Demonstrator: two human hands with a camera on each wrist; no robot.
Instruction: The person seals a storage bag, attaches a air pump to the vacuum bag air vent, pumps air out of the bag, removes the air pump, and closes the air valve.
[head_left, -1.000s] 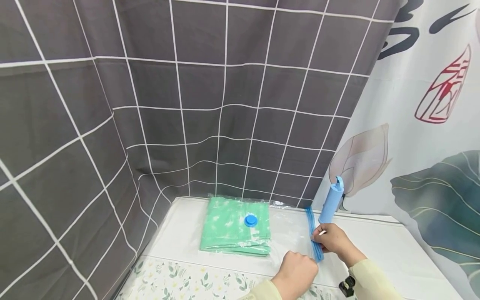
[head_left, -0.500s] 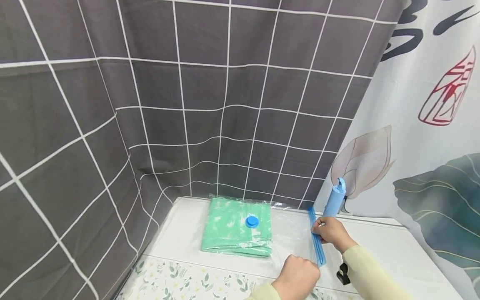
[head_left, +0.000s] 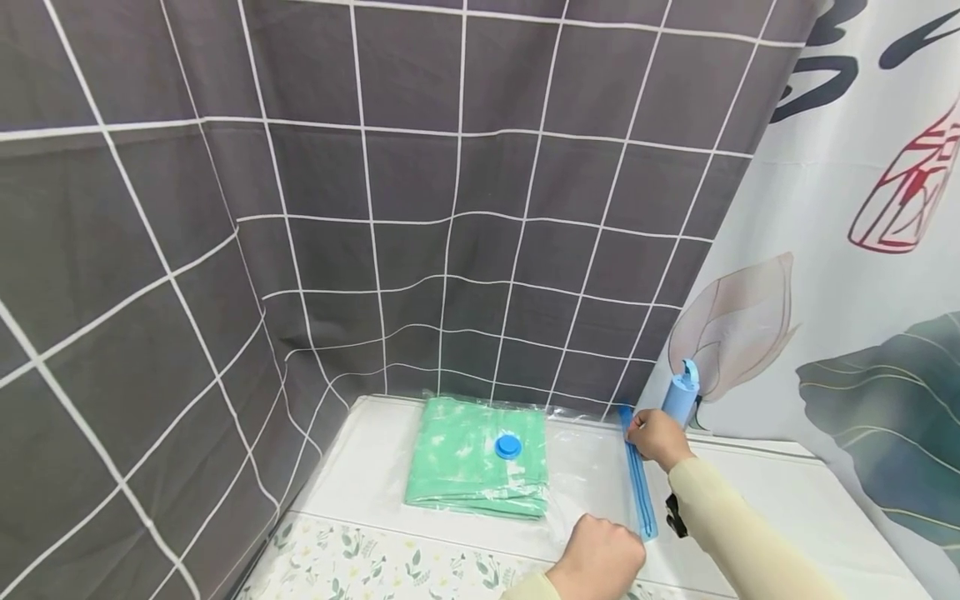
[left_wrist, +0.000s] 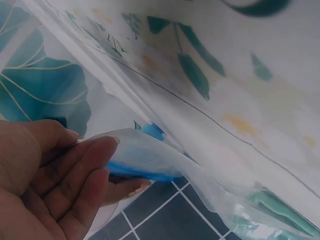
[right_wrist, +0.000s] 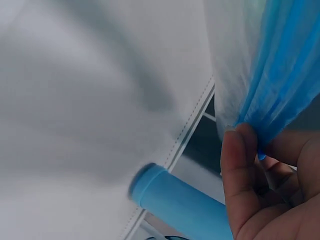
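Observation:
A clear vacuum storage bag [head_left: 588, 467] lies on the white surface with a folded green cloth [head_left: 468, 458] inside it. A round blue valve [head_left: 507, 447] sits over the cloth. Along the bag's right end runs a blue zip strip [head_left: 641, 492]. My right hand [head_left: 660, 437] pinches this strip near its far end; in the right wrist view the blue film [right_wrist: 285, 75] gathers at the fingertips. My left hand [head_left: 600, 554], at the strip's near end, pinches the bag's clear edge between thumb and fingers, as the left wrist view shows.
Behind the right hand stands a light blue hand pump [head_left: 681, 396]. A dark grid curtain [head_left: 480, 250] hangs at the back and left, and a printed white curtain [head_left: 750, 333] at the right. Floral cloth [head_left: 360, 550] covers the surface's front.
My right hand has slid along the blue zip strip, away from me toward its far end. The left hand keeps its place at the near corner. The head view has shifted slightly.

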